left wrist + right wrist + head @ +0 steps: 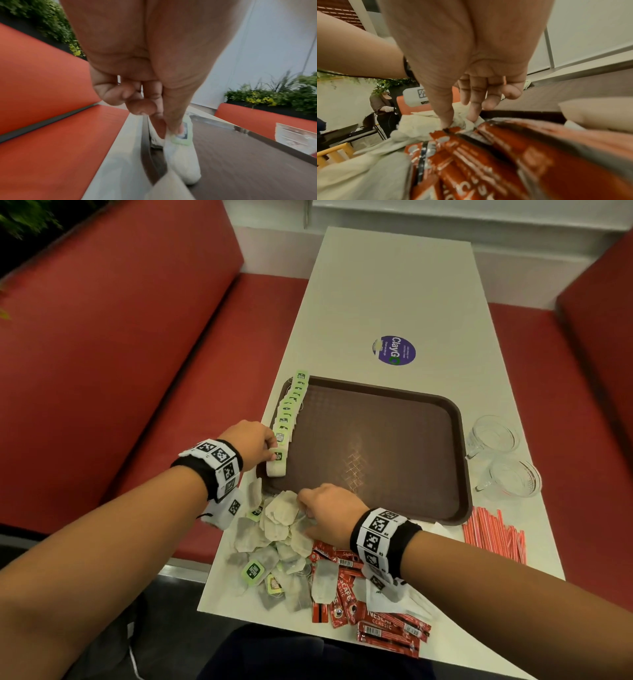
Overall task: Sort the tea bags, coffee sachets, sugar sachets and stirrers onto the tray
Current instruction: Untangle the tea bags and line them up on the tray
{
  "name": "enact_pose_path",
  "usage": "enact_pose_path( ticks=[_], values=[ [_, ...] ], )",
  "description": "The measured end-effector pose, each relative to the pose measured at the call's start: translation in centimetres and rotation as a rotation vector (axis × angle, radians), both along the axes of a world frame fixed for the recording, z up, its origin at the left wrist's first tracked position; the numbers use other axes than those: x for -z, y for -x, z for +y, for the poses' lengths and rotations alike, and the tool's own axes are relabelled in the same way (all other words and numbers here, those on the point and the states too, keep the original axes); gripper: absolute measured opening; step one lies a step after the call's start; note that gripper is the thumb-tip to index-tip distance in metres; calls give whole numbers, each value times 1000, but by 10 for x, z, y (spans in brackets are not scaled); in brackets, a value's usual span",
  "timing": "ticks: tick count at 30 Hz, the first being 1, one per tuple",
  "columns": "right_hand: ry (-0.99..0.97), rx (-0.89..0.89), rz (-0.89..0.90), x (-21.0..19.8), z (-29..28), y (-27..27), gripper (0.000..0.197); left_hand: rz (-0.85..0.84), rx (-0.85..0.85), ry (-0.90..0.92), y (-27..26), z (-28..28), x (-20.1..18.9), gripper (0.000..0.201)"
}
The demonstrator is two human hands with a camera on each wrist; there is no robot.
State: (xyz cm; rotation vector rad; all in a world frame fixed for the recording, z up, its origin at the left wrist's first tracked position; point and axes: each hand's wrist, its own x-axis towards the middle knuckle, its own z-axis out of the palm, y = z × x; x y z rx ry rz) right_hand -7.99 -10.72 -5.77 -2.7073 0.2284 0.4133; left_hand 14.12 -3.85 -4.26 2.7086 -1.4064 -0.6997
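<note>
Left hand (255,444) pinches white paper tea bag (276,463), lower-left brown plastic tray (459,419) | overlap row evenly | right hand (327,510) pinches loose bag, bottom-centre pile.

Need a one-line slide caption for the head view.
Left hand sets a tea bag on the tray; right hand reaches into the loose pile.

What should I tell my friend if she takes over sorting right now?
Left hand: pinching a tea bag at the near end of the tea bag row along the tray's left edge.
Right hand: fingers picking at the loose tea bags on the table in front of the tray.
Done: one row of tea bags.
Left: the rest of that pile, coffee sachets, stirrers. White sachets lie under the right wrist, probably sugar.
</note>
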Motion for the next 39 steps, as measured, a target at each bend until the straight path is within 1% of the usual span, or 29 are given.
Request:
enact_pose_path(
  ticks=[4,6,9,13,15,18,21,25,27,29,32,35,37,39],
  values=[
    [13,-19,23,0,-1,-3,20,-9,-78,-17,-14,-17,6,13],
    [-10,-18,41,0,-1,-4,18,-26,-84,-52,-17,-22,8,16],
    [-48,-14,54,-1,-1,-5,20,-60,-86,-93,-17,-28,10,28],
    [-90,-24,70,-5,-2,-2,23,-89,-133,-43,-14,-29,12,44],
    [-116,-20,62,-7,-5,0,20,-119,-95,-73,-8,-31,11,48],
    [-140,-11,52,-8,-8,4,15,-132,-9,-226,2,-37,9,56],
    [-159,1,54,-11,-10,8,13,-128,24,-285,7,-40,10,54],
    [-212,38,18,-11,-11,12,21,-157,63,-308,8,-42,11,49],
    [-235,66,17,-10,-12,13,28,-161,88,-330,8,-42,10,49],
    [-238,74,11,-9,-13,13,30,-174,105,-342,7,-42,10,51],
    [-233,57,-9,-10,-16,12,26,-198,117,-322,5,-41,9,50],
    [-265,89,-24,-12,-17,13,27,-162,116,-296,6,-38,1,46],
    [-306,146,-15,-16,-19,13,26,-102,116,-192,7,-34,-7,41],
    [-366,209,5,-19,-21,13,25,3,123,-15,11,-27,-18,31]
  ],
)
